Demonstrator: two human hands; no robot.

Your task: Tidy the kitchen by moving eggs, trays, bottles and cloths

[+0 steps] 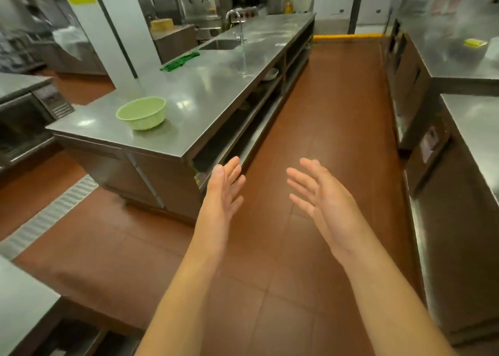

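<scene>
My left hand [224, 191] and my right hand [321, 193] are stretched out in front of me over the red floor, fingers straight, palms facing each other, holding nothing. A green cloth [180, 61] lies on the long steel counter [216, 91] ahead on the left, near the sink [221, 44]. A yellow cloth or sponge [475, 42] lies on the steel counter [453, 58] at the right. No eggs, trays or bottles show plainly.
A pale green bowl [141, 112] stands near the left counter's front corner. A tap [237, 23] rises by the sink. Open shelves under the counter hold a white dish [270, 73]. The red-tiled aisle [324, 112] runs between the counters. A floor drain grate [48, 215] lies at left.
</scene>
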